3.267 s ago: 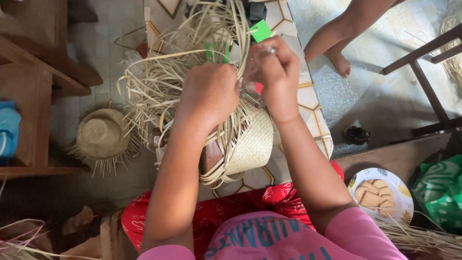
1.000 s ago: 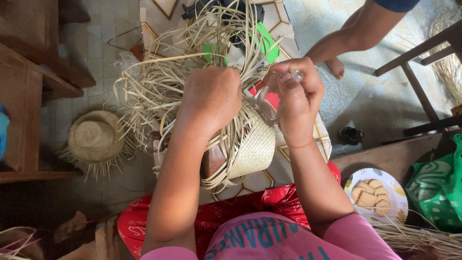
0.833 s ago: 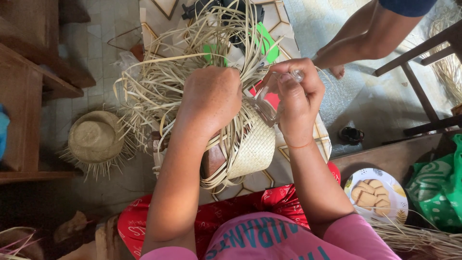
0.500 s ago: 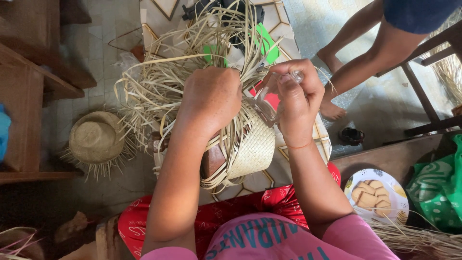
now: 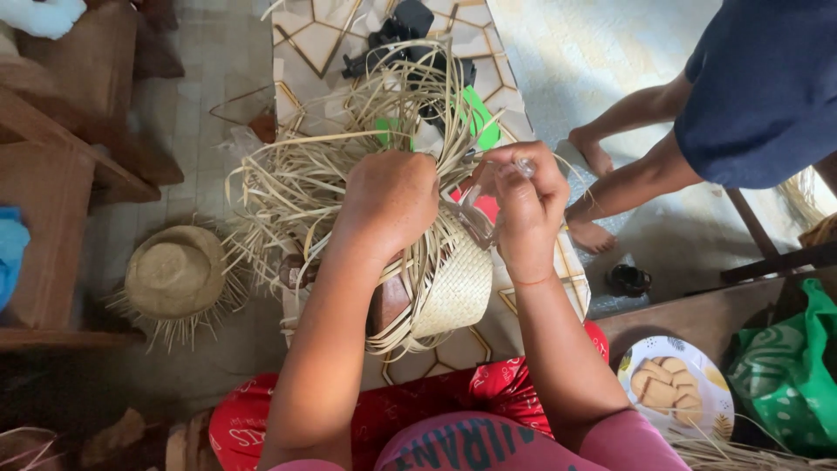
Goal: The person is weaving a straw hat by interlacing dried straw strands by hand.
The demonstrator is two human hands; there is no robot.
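Observation:
A half-woven straw hat (image 5: 449,283) with many loose pale strands (image 5: 301,187) fanning up and to the left rests on a low patterned table (image 5: 305,30). My left hand (image 5: 390,202) is closed over the top of the weave, gripping strands. Just to its right, my right hand (image 5: 521,202) pinches a strand together with a small clear object between thumb and fingers. Both forearms reach down from my lap. The hat's inside and the wooden block (image 5: 389,301) under it are mostly hidden.
A finished straw hat (image 5: 174,277) with a frayed brim lies on the floor at left, beside wooden furniture (image 5: 48,183). Another person (image 5: 754,87) in dark blue stands barefoot at upper right. A plate of biscuits (image 5: 676,397) and a green bag (image 5: 780,379) sit lower right.
The other person has stepped closer into view at upper right. My hands stay on the weave, the right one shifting slightly as it works a strand.

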